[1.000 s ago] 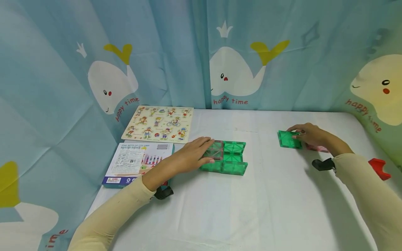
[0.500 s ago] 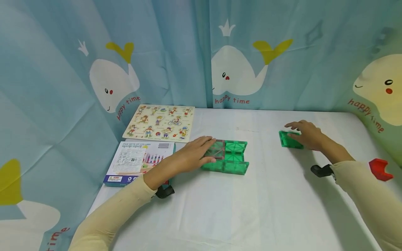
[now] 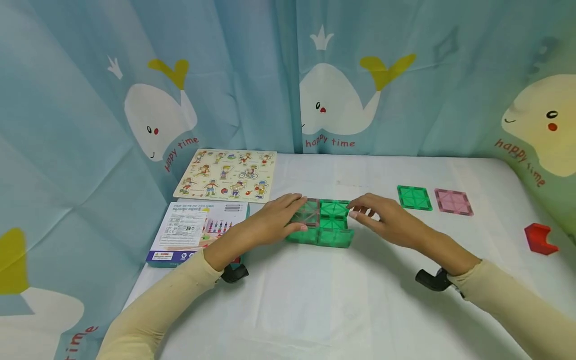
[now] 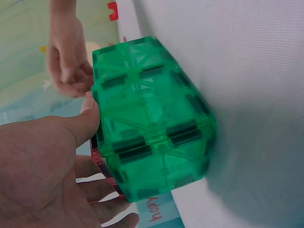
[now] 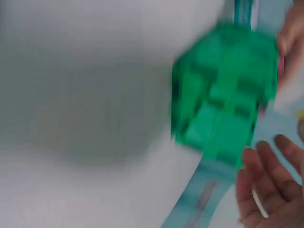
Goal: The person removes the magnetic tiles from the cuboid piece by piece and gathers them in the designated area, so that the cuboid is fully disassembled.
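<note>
A box-like structure of clear green magnetic tiles [image 3: 334, 238] stands mid-table, with a pink tile [image 3: 311, 212] on its left top. My left hand [image 3: 278, 220] holds its left end; in the left wrist view the thumb lies at the upper edge of the green tiles [image 4: 152, 109] and the fingers reach behind the pink side. My right hand [image 3: 390, 220] hovers at the structure's right end, fingers loosely bent and holding nothing. In the right wrist view, blurred, its fingertips are close to the green tiles [image 5: 223, 90]; whether they touch I cannot tell.
A flat green tile [image 3: 414, 198] and a flat pink tile [image 3: 454, 202] lie at the right rear. Farther right is a red notched block [image 3: 539, 239]. A picture puzzle board [image 3: 227, 175] and a beaded-boxes carton [image 3: 198, 232] lie left. A whale-print curtain [image 3: 265, 80] hangs behind.
My right hand has left the loose green and pink tiles and moved left to the structure's right end. Both loose tiles now show fully. My left hand has stayed in place.
</note>
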`<move>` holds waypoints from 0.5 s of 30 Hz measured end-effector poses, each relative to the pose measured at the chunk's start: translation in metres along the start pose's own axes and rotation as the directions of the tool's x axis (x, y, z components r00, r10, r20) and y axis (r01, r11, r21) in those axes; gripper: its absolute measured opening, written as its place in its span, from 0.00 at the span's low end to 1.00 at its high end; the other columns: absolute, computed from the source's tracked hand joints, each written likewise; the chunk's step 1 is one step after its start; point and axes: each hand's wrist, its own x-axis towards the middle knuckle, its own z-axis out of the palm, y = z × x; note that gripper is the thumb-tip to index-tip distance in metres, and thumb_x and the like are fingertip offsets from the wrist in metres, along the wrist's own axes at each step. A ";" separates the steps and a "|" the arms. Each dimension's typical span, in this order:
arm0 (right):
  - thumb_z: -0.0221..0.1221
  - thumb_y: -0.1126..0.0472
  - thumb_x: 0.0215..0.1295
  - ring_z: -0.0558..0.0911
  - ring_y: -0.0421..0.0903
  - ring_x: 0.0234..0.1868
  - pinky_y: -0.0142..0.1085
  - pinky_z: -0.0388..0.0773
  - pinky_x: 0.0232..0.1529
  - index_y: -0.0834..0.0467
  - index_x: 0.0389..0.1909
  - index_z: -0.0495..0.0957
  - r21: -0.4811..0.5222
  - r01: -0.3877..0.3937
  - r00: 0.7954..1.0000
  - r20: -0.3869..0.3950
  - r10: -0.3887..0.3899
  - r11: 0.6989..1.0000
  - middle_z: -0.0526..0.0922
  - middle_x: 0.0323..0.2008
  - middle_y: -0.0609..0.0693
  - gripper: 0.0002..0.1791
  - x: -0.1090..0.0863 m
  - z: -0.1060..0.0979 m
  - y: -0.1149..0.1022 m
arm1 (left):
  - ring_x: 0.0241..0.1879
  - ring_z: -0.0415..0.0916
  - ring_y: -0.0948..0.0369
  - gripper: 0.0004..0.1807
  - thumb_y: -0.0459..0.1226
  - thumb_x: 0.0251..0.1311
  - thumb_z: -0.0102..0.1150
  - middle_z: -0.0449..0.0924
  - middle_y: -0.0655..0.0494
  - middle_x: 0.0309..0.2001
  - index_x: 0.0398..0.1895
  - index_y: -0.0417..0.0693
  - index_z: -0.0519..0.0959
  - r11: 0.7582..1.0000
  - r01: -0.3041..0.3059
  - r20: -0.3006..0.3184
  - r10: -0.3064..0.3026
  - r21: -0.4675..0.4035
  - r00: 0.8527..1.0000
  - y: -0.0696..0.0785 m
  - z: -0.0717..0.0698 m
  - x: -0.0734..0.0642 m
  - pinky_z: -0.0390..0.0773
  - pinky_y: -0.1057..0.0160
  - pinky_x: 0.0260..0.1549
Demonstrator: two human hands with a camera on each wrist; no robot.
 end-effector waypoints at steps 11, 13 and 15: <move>0.77 0.76 0.50 0.82 0.40 0.39 0.33 0.84 0.38 0.56 0.62 0.80 -0.264 0.379 0.917 -0.021 -0.398 0.887 0.82 0.44 0.48 0.36 -0.009 0.039 -0.018 | 0.84 0.47 0.51 0.42 0.56 0.80 0.50 0.51 0.46 0.84 0.86 0.47 0.51 1.000 -0.003 -0.002 0.003 0.015 1.000 -0.001 0.000 0.001 0.57 0.41 0.79; 0.77 0.76 0.51 0.81 0.40 0.39 0.32 0.84 0.38 0.56 0.63 0.80 -0.274 0.372 0.920 -0.018 -0.391 0.887 0.81 0.44 0.47 0.36 -0.011 0.040 -0.018 | 0.84 0.47 0.51 0.42 0.56 0.79 0.50 0.51 0.46 0.84 0.86 0.47 0.51 1.000 -0.002 -0.002 0.002 0.016 1.000 -0.001 0.000 0.001 0.57 0.41 0.79; 0.77 0.75 0.52 0.81 0.41 0.41 0.33 0.84 0.39 0.56 0.64 0.80 -0.281 0.366 0.923 -0.010 -0.384 0.887 0.82 0.45 0.47 0.36 -0.012 0.041 -0.018 | 0.84 0.47 0.50 0.42 0.56 0.79 0.50 0.51 0.46 0.84 0.86 0.47 0.51 1.000 -0.003 -0.001 0.003 0.017 1.000 -0.001 0.000 0.000 0.57 0.41 0.79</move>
